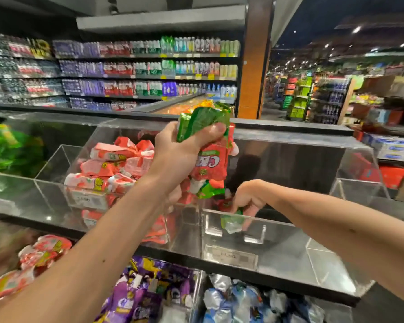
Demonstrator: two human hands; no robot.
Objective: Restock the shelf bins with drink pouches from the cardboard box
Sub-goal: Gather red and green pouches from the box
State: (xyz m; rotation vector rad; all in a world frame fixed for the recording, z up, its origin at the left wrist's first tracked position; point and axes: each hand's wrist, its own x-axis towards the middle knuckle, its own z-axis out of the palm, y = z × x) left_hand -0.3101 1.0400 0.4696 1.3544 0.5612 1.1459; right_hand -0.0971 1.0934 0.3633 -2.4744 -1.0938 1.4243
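At the upper shelf, mid-restock: left hand (pixel 180 155) is gripping a bunch of red/green drink pouches (pixel 210 159) above the bins, fingers wrapped tight. Right hand (pixel 246 201) is pinching one pouch (pixel 231 223) low inside the near-empty acrylic bin (pixel 289 241), next to the full red bin (pixel 51 190). Next, imo: release it, pull another from the bunch. Cardboard box isn't in view.

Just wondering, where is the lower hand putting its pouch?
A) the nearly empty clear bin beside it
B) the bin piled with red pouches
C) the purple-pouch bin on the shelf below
A: the right hand pinches a pouch just behind the front wall of the nearly empty clear bin, right of the red-pouch bin.
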